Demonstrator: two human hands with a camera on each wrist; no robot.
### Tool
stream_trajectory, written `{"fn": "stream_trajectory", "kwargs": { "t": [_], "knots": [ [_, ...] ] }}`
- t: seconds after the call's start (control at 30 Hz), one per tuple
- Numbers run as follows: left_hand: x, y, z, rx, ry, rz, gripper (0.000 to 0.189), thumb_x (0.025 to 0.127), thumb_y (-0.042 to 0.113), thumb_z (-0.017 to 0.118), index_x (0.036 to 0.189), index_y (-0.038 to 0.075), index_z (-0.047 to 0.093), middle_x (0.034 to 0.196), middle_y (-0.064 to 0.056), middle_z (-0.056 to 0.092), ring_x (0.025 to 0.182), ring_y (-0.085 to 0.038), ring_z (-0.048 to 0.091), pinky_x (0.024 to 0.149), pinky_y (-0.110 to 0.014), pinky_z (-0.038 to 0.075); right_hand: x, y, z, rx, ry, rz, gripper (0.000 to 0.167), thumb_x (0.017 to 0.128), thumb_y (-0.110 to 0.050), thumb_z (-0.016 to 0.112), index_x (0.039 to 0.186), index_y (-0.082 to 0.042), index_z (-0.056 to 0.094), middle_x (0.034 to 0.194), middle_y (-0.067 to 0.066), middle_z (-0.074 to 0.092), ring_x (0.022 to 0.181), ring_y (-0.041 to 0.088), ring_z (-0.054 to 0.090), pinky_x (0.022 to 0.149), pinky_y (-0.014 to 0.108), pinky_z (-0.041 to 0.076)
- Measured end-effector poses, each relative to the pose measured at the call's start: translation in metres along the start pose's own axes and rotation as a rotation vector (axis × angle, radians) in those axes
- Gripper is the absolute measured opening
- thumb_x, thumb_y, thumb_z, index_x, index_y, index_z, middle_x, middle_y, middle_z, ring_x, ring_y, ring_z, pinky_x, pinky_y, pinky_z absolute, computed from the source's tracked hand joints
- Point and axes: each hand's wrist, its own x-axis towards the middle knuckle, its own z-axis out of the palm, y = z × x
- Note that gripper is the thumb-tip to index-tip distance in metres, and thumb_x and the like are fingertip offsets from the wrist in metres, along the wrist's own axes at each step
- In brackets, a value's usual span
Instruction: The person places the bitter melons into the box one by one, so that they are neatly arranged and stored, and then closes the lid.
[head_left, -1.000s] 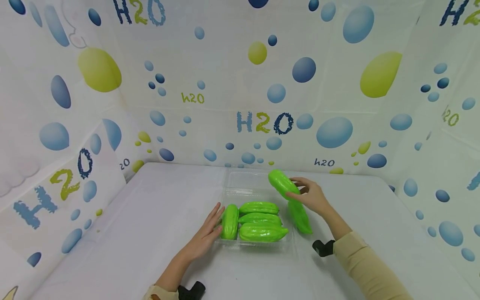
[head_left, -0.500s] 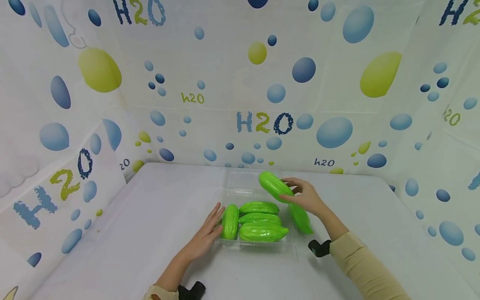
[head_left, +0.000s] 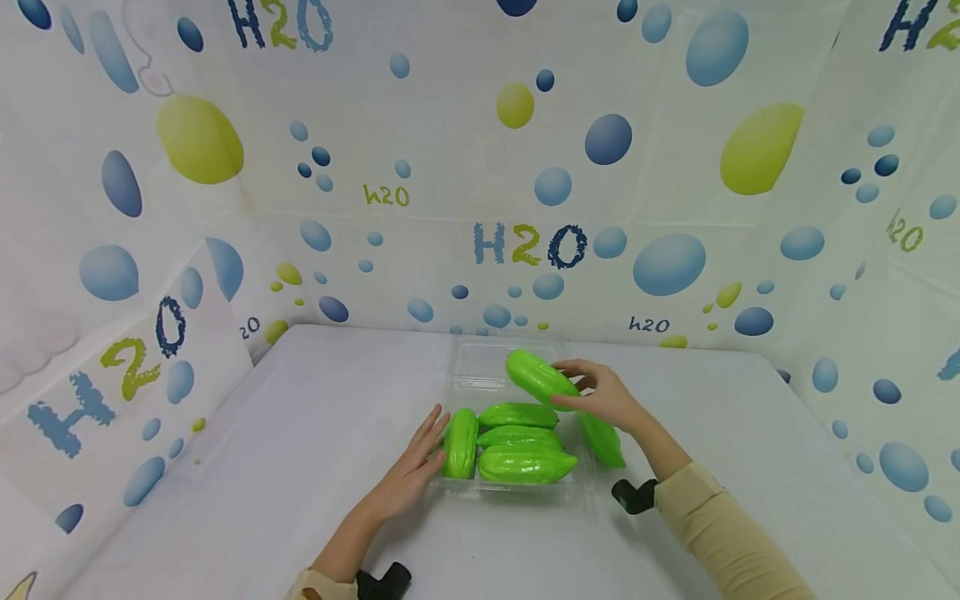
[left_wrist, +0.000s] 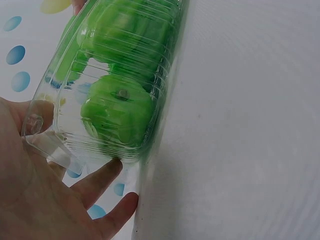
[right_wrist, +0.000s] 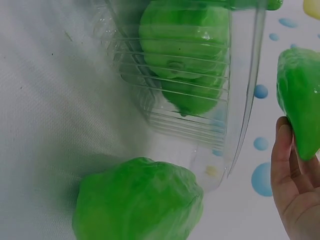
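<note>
My right hand pinches a glossy green gourd-shaped fruit by its near end, tilted above the far part of a clear plastic clamshell container. In the right wrist view the thumb and fingers hold the fruit's tapered end. My left hand, fingers extended, touches the container's left side; in the left wrist view the fingertips lie against its clear wall. Inside, one green fruit lies lengthwise at the left, with three others stacked crosswise, the nearest fruit largest.
Another green fruit lies on the white tabletop, right of the container. The clear lid is folded back behind the container. A white curtain with blue and lime drops surrounds the table. Black devices sit on both wrists.
My right hand has carried the held fruit leftward and slightly down, from over the loose fruit to over the container's back. The left hand stays put.
</note>
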Motion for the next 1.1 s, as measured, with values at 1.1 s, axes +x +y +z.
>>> {"fn": "stream_trajectory", "kwargs": {
  "t": [1.1],
  "knots": [
    [-0.002,0.018,-0.002,-0.016,0.002,-0.011,0.051,0.098,0.011,0.038,0.144,0.000,0.019,0.151,-0.017,0.003,0.132,-0.040,0.022,0.104,-0.058,0.018,0.025,0.030,0.011,-0.012,-0.273,-0.077,0.049,0.080,-0.017,0.071,0.124,-0.002,0.055,0.120,0.014,0.057,0.108,0.029,0.052,0.091,0.044,0.042]
  ]
}}
